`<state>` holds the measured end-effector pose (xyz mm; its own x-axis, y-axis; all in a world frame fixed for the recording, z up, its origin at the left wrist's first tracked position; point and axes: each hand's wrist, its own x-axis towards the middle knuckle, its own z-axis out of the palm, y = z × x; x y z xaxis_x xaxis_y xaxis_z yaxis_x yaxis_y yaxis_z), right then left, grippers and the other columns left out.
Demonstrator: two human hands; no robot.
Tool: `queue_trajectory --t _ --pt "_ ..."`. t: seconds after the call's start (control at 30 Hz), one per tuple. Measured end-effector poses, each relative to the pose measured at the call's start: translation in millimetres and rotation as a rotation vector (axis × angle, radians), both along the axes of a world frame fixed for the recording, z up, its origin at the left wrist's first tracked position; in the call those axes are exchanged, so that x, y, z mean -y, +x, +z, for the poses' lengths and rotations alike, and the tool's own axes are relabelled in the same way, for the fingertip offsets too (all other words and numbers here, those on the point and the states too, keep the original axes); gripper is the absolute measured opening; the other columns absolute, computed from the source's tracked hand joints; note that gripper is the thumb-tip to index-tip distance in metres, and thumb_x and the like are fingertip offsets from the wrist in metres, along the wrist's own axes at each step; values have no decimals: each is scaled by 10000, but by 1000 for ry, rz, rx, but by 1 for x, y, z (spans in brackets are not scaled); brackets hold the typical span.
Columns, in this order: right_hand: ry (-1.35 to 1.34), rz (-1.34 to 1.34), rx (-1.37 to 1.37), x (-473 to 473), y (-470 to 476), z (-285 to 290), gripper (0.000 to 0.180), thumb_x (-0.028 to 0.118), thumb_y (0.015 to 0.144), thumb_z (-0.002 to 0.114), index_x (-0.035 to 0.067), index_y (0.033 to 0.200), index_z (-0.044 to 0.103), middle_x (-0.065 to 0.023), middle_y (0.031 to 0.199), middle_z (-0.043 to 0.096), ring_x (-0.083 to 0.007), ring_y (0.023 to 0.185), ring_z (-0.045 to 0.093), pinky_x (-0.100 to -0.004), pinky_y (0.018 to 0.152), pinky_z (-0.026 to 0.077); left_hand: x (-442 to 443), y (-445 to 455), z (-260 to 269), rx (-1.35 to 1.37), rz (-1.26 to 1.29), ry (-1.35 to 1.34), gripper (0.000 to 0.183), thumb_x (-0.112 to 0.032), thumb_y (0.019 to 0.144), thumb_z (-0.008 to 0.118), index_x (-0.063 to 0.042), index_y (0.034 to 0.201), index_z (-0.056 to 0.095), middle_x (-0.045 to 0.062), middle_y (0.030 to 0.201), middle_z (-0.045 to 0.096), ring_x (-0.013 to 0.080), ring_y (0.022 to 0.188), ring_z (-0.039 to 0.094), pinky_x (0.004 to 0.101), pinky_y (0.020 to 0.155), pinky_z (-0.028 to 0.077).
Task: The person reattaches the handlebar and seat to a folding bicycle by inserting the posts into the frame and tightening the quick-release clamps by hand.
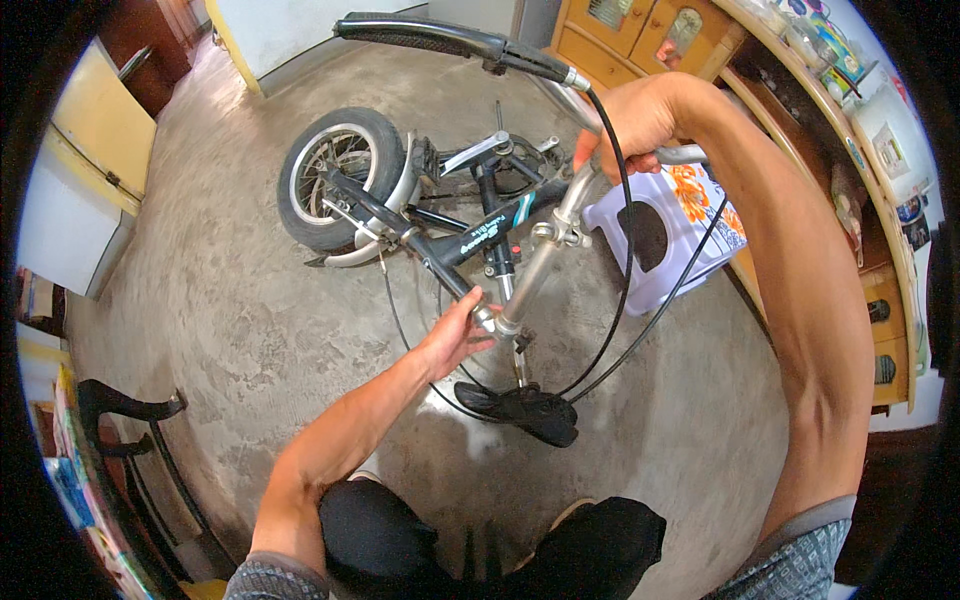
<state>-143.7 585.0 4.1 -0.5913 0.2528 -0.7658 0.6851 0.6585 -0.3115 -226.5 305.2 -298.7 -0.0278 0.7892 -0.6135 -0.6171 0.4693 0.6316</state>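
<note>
A black folding bike [480, 241] lies before me, its saddle [517, 411] against the floor. My left hand [459, 336] grips the head tube area beside the base of the silver handlebar stem [534, 279], thumb on top and fingers partly hidden below. My right hand [630, 129] is closed around the silver handlebar [679, 155] at the stem's top. A black handlebar grip [420, 36] with a brake lever points to the left. Black cables [628, 247] loop from the handlebar toward the saddle. The spoked wheel [341, 176] sits at the far left under a silver mudguard [405, 191].
A white plastic stool [637, 289] with a flower print stands right of the stem. Wooden cabinets [641, 34] line the back and right. A dark chair [139, 427] is at lower left, beside the grey concrete floor [247, 360]. My knees [382, 532] are below.
</note>
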Motion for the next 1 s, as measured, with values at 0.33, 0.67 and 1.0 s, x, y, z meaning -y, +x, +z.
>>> queue_trajectory --t 0.33,0.67,1.0 --pt "95 94 100 14 -62 5 62 75 719 680 15 733 670 -51 608 568 -158 470 487 -352 498 460 7 0 -7 1 -64 56 949 -727 872 595 -56 1465 283 126 1481 434 320 1407 368 513 1148 363" --pt "256 250 256 31 -138 -3 89 105 688 708 23 718 690 -85 710 646 -184 547 573 -384 511 477 10 -3 -1 -43 -91 95 910 -699 899 585 -80 1488 273 91 1533 353 274 1425 333 501 1152 325" --pt "338 259 261 63 -214 -36 74 60 664 696 25 727 706 -103 712 657 -192 612 609 -382 556 477 3 -5 -11 -108 -170 69 1072 -671 841 692 -102 1561 138 98 1537 341 268 1411 347 467 1076 394"
